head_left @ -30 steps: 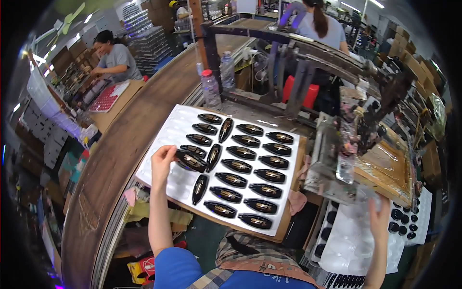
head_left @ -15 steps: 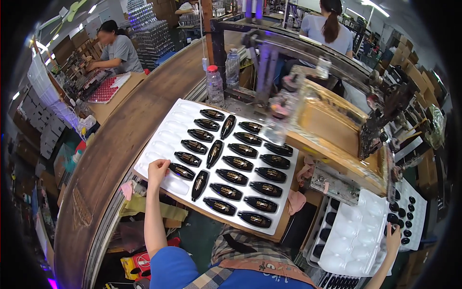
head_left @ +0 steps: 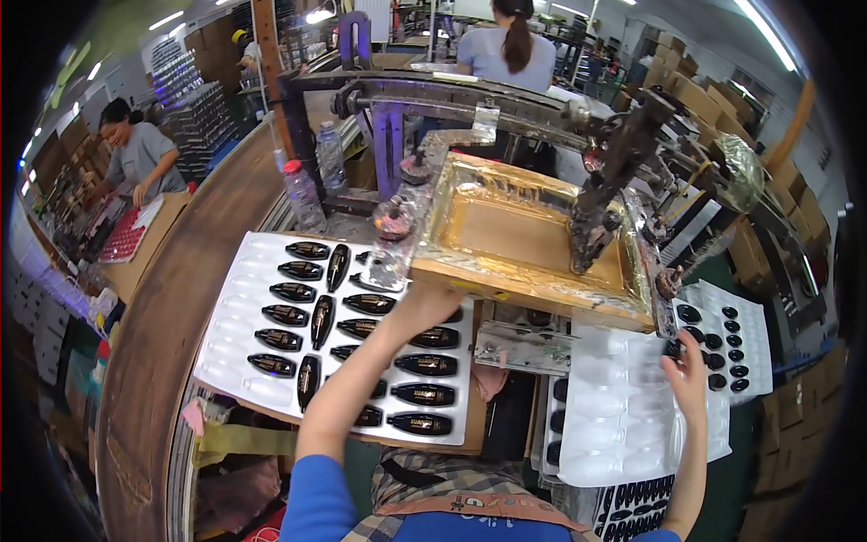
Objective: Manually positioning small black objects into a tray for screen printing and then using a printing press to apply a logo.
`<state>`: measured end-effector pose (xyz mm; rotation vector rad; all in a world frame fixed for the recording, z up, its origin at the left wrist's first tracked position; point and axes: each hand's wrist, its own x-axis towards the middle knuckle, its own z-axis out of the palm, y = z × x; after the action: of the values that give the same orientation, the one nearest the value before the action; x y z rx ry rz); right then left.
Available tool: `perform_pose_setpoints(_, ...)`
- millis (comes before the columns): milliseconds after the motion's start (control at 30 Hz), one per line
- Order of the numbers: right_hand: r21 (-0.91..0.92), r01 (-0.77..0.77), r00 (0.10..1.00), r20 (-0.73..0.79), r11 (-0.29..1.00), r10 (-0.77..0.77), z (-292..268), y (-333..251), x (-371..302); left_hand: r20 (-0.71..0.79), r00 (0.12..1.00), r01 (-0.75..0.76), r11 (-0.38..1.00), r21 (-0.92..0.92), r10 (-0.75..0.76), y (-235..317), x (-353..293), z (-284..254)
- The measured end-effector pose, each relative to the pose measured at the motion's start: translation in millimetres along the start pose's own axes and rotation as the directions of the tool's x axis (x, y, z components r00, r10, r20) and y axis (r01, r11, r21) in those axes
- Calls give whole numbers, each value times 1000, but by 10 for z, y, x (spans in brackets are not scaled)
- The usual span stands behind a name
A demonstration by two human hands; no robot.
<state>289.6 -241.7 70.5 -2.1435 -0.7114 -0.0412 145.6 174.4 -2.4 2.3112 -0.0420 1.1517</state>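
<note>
My left hand (head_left: 432, 305) reaches over the right part of a white moulded tray (head_left: 226, 339) to the near edge of a wooden-framed printing screen (head_left: 533, 289). Its fingers are hidden under the frame. Black tapered shells (head_left: 322, 322) with gold print lie in rows in this tray; my forearm covers some of them. To the right, my right hand (head_left: 688, 372) is closed, thumb and fingers around a small black oval piece (head_left: 673, 348). It is beside a white tray (head_left: 745, 321) with more black ovals, above an overlapping white moulded tray (head_left: 614, 406).
The screen hangs from a metal printing machine (head_left: 619, 172) over a stained platform (head_left: 524, 348). A red-capped bottle (head_left: 302, 194) stands behind the left tray. A brown curved bench (head_left: 172, 334) runs along the left. Two co-workers sit farther off; cardboard boxes (head_left: 686, 81) are stacked at the right.
My left hand has moved right from the tray's left side to the screen's near edge. My right hand has lifted away from the oval pieces, up and left. The view has turned right.
</note>
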Motion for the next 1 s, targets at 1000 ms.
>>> perform_pose_setpoints(1000,-645,15,998,54,764,27,-229,451,483,-502,288,813,485,-322,-815,-202,-2564,-2552)
